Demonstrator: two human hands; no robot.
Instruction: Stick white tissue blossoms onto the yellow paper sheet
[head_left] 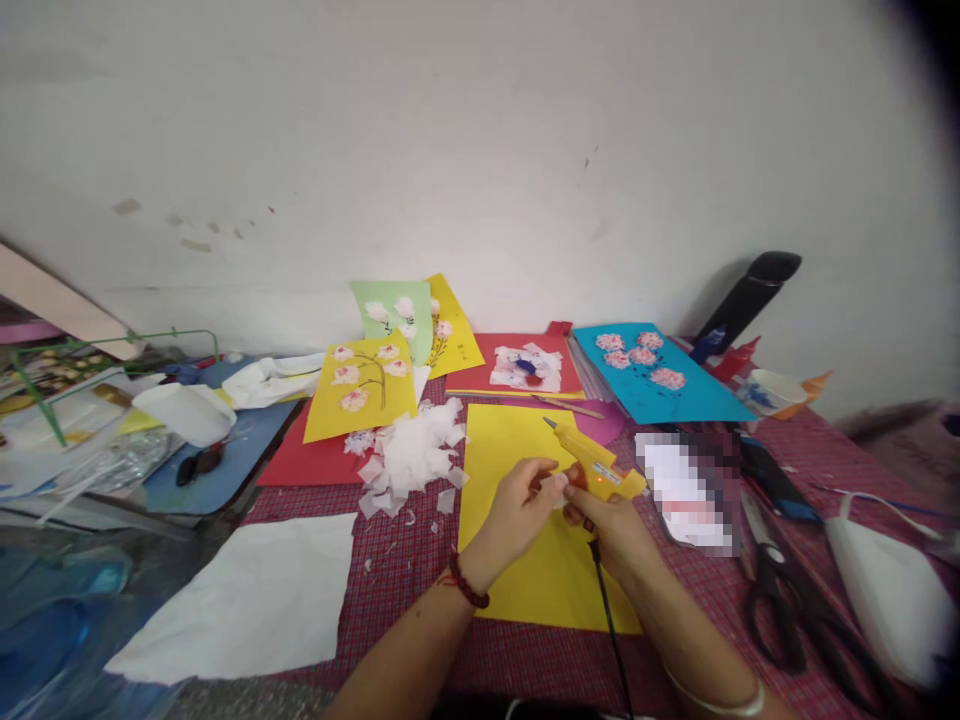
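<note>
My right hand (611, 525) is closed around the handle of a yellow hot glue gun (592, 455). The gun's nozzle points up and to the left, a small orange light glows on its side, and a black cord runs down from it. Close against the right fingers, my left hand (529, 500) has its fingertips pinched together; a small whitish bit shows there, too small to name. Both hands are above a plain yellow sheet of paper (517, 590). To their left lies a heap of torn white paper pieces (416, 445).
Finished flower pictures stand at the back, including a yellow card (322, 415) and a blue card (637, 400). A white sheet (247, 600) lies front left. Black scissors (776, 610), a white power adapter (889, 590) and a paper bowl (776, 390) are on the right.
</note>
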